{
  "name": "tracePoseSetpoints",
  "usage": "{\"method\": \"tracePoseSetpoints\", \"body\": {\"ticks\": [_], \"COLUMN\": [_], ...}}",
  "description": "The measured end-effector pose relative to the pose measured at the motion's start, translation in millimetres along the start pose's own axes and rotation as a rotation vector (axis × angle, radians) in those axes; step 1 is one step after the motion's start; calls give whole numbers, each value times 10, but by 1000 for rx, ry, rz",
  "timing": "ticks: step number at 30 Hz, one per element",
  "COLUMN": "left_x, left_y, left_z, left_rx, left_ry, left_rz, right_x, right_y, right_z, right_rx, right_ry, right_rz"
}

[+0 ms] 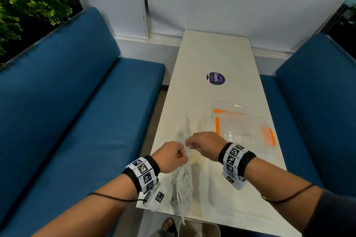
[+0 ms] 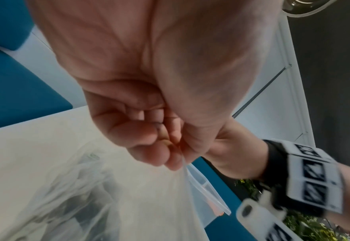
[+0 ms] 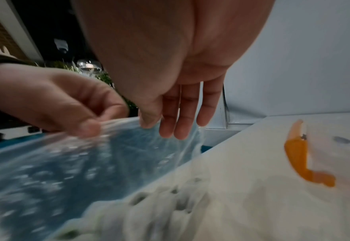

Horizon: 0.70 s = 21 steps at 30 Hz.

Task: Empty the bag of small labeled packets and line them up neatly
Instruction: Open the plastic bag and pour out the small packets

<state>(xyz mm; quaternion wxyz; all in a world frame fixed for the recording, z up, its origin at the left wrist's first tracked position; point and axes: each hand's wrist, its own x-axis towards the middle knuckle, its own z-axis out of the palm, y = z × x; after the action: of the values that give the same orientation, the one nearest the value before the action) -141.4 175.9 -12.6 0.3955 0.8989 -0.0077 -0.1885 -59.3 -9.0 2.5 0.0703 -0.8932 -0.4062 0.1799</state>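
Both my hands are up at the mouth of the clear bag point(image 1: 183, 177): left hand point(image 1: 170, 157) curled tight, pinching one lip, right hand point(image 1: 205, 145) pinching the other with thumb and forefinger, the other fingers hanging loose. The bag hangs over the near end of the white table point(image 1: 215, 59), packets point(image 3: 159, 200) still bunched inside. So I'm on the opening step, I reckon. Next I need to peel the lips apart, then tip it. The orange-clipped clear container point(image 1: 244, 131) sits just beside.

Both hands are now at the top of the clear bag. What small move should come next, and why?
Probably pull the two sides of the mouth apart to open it. The left hand and the right hand each pinch the top edge of the clear plastic bag, close together, and the small packets are still inside, none on the white table.
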Motion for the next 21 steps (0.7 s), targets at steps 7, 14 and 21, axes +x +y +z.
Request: {"method": "tracePoseSetpoints", "body": {"ticks": [7,14,21], "left_x": [-44,128,66], "left_y": [-48,32,67], "left_z": [4,-60,46], "left_rx": [-21,-40,-97], "left_ry": [-16,64,7], "left_rz": [14,-41,20], "right_x": [263,184,316], "right_y": [220,73,267], "right_z": [-269,-199,-434], "right_rx": [-8,-70,-149], "right_ry": [44,34,27], "right_rz": [93,16,39]}}
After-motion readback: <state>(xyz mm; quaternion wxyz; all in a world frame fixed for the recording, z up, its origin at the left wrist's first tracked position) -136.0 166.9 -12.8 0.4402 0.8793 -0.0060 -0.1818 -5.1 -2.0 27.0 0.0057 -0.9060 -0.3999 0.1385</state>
